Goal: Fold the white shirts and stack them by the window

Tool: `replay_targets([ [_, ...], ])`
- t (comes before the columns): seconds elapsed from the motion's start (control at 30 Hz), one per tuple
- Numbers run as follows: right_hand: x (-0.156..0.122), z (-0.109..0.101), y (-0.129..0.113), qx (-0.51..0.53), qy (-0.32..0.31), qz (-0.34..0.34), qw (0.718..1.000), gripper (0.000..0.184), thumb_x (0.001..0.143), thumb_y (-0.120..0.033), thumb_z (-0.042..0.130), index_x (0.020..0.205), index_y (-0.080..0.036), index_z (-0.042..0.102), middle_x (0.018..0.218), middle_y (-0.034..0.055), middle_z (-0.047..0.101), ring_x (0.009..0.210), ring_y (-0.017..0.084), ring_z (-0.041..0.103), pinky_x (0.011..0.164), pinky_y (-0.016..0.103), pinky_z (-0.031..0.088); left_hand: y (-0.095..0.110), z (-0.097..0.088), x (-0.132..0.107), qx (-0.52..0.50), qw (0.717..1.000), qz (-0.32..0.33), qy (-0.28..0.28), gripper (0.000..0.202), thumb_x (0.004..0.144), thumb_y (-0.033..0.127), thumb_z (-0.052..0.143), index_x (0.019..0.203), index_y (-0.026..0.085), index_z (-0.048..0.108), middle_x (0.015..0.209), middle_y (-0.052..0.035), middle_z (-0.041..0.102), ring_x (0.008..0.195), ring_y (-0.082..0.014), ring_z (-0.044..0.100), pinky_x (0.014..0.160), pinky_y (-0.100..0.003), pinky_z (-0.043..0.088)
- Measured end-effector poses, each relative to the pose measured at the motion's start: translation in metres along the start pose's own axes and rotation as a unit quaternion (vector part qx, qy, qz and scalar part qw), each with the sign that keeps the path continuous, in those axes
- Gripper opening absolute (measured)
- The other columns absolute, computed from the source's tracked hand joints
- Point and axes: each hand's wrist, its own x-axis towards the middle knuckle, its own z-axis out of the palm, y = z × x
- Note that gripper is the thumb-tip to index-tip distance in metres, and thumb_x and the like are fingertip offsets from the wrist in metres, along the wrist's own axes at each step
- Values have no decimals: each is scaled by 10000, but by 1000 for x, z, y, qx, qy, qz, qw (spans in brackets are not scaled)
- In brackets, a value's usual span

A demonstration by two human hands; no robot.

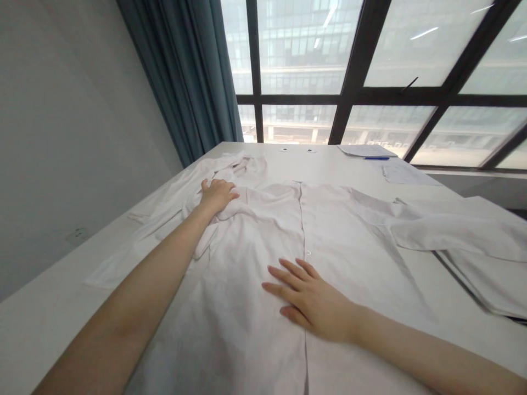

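Observation:
A white button-front garment, a coat or long shirt, lies spread over the table with its front placket running toward me. My left hand rests on its upper left part, among bunched folds. The thumb and fingers there look spread over the cloth, though some fingertips are hard to see. Lower down, my right hand lies palm down beside the placket, fingers stretched and apart, touching the fabric. A small button shows just above the right fingertips. One sleeve reaches out to the right.
More white cloth lies crumpled along the left side of the white table. Papers and a blue pen sit at the far right. Folded white cloth with a dark edge lies under the sleeve. Beyond are a curtain and windows.

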Motion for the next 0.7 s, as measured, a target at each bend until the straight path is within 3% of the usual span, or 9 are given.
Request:
replay_targets([
  [0.1,-3,0,0,9,-15,0,1000,495,1010,-441,362,1496,-351,370,1607,44,270,1484,302,156,1174,575,131,-7,1,8,-11,1000,-7,18,261,947,339,485,1039,223,700,1157,-103,679,1163,-296,544,1090,-525,214],
  [0.23,-6,-1,2,32,-20,-15,999,479,1023,-450,311,1496,-391,356,1616,30,245,1490,293,126,1175,583,108,0,-1,18,-24,996,-20,80,286,954,314,452,1078,220,691,1207,-99,656,1177,-289,533,1094,-502,209],
  [0.4,-9,-1,0,45,-15,-16,999,476,1017,-453,326,1488,-395,374,1610,27,264,1489,291,130,1177,581,105,7,-1,33,-28,998,-48,0,381,964,358,382,1066,190,708,1167,-147,687,1161,-343,555,978,-497,340],
  [0.5,-9,-3,-1,44,-20,-15,999,473,1019,-461,305,1481,-397,384,1611,28,259,1488,296,128,1175,584,101,11,2,42,-22,998,-64,-10,485,979,380,309,1003,131,725,1133,-201,690,1162,-372,550,976,-526,322],
  [0.7,-8,-4,-1,56,-21,-11,998,461,1011,-466,332,1458,-397,422,1607,24,272,1486,290,149,1172,579,111,42,17,61,-52,996,-40,-56,430,929,508,413,933,221,733,1101,-109,725,1160,-318,569,1026,-483,296],
])
